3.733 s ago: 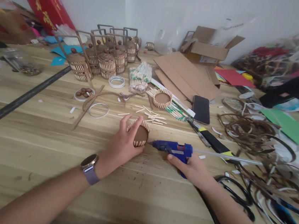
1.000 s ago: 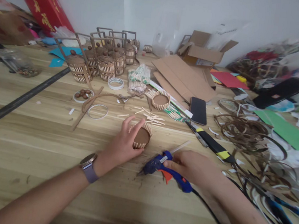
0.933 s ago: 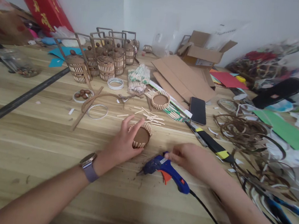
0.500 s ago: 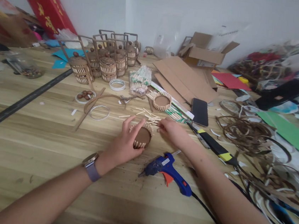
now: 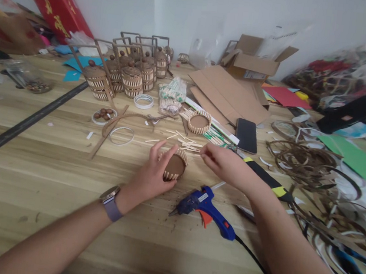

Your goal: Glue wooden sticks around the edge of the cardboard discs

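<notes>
My left hand [image 5: 153, 169] curls around the near left side of a small round basket [image 5: 176, 167], which has a brown base and a wall of short upright wooden sticks. Thumb and fingers rest against its wall. Beyond the basket, loose cut sticks [image 5: 188, 144] lie scattered on the wood. Beside them is my right hand [image 5: 215, 160], fingers pinched together; what is between the fingertips is too small to make out. A blue glue gun [image 5: 203, 206] lies on its side below my right hand, its nozzle toward the left.
A second round basket [image 5: 199, 122] stands farther back, near a bag of sticks [image 5: 172, 94] and a phone [image 5: 246, 136]. Finished lidded baskets [image 5: 132, 81] with tall handles stand at back left. Coiled brown strips [image 5: 300, 167] and a yellow-black cutter [image 5: 266, 178] lie right.
My right hand has shifted slightly right, away from the basket, and stays pinched by the loose sticks. My left hand and the basket it holds have kept their place.
</notes>
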The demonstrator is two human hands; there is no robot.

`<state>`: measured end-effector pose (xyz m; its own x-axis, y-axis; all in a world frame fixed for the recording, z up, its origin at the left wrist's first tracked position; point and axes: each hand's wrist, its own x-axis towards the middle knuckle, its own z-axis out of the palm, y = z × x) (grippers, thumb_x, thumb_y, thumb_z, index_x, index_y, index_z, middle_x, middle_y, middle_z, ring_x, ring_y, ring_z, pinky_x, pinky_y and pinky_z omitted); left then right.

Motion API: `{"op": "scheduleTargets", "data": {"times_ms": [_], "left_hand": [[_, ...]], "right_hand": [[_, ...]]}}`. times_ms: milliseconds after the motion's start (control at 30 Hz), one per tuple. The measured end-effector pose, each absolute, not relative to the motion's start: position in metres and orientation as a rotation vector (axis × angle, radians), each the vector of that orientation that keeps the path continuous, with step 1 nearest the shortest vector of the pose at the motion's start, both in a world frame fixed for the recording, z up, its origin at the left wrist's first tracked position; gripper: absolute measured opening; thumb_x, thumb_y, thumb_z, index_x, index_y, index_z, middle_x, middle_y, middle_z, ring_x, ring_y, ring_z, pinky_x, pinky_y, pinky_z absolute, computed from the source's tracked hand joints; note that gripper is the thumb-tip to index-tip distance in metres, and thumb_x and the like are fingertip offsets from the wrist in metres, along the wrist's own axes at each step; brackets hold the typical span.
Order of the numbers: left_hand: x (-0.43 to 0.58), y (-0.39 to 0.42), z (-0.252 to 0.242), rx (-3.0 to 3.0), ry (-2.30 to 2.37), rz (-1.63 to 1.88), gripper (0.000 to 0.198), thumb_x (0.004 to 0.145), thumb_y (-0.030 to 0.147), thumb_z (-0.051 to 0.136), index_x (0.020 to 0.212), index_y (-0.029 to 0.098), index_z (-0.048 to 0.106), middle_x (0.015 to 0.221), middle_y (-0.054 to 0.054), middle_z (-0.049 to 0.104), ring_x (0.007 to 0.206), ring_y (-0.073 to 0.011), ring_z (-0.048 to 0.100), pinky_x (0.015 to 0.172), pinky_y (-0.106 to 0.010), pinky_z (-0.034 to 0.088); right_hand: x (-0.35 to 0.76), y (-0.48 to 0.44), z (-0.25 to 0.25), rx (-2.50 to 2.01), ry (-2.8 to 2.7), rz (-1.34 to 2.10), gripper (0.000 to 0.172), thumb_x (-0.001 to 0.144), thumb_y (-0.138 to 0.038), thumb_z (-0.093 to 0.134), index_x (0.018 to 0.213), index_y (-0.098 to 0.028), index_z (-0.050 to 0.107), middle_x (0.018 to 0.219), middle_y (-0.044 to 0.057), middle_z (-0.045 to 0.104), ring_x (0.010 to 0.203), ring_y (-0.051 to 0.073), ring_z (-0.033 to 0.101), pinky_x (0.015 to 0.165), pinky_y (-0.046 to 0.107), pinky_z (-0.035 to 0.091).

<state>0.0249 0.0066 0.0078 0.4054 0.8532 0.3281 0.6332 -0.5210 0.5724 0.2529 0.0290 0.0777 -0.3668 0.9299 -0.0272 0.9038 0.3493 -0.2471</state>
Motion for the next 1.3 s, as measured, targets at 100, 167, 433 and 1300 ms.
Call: {"op": "scheduleTargets", "data": {"times_ms": [100, 167, 433, 1300], "left_hand": [[0.025, 0.007, 0.008, 2.309, 1.277, 0.847, 0.094, 0.068, 0.015, 0.075, 0.146, 0.032, 0.023, 0.148, -0.012, 0.017, 0.133, -0.034, 0.038, 0.104, -0.052, 0.046], [0.025, 0.007, 0.008, 2.319, 1.264, 0.856, 0.094, 0.07, 0.015, 0.074, 0.146, 0.034, 0.022, 0.148, -0.012, 0.017, 0.135, -0.0341, 0.035, 0.105, -0.052, 0.045], [0.024, 0.009, 0.003, 2.332, 1.251, 0.859, 0.094, 0.07, 0.017, 0.074, 0.146, 0.033, 0.021, 0.148, -0.012, 0.015, 0.138, -0.0361, 0.03, 0.105, -0.054, 0.044], [0.023, 0.01, 0.004, 2.329, 1.217, 0.898, 0.091, 0.072, 0.018, 0.073, 0.147, 0.027, 0.021, 0.147, -0.015, 0.018, 0.138, -0.0353, 0.031, 0.108, -0.053, 0.041]], "right_hand": [[0.254, 0.02, 0.095, -1.422, -2.413, 0.385, 0.018, 0.093, -0.022, 0.045, 0.094, -0.019, 0.062, 0.088, 0.006, 0.067, 0.077, 0.017, 0.061, 0.067, 0.027, 0.044], [0.25, 0.013, 0.102, -1.255, -2.444, 0.441, 0.019, 0.093, -0.018, 0.045, 0.093, -0.019, 0.064, 0.09, 0.006, 0.066, 0.082, 0.018, 0.061, 0.071, 0.028, 0.046], [0.222, 0.004, 0.086, -1.069, -2.641, 0.351, 0.017, 0.085, -0.007, 0.052, 0.096, -0.016, 0.061, 0.092, 0.01, 0.065, 0.09, 0.024, 0.056, 0.078, 0.036, 0.045], [0.214, 0.01, 0.055, -1.016, -2.674, 0.228, 0.037, 0.081, -0.003, 0.051, 0.116, -0.013, 0.058, 0.104, 0.013, 0.068, 0.104, 0.026, 0.052, 0.101, 0.047, 0.031]]}}
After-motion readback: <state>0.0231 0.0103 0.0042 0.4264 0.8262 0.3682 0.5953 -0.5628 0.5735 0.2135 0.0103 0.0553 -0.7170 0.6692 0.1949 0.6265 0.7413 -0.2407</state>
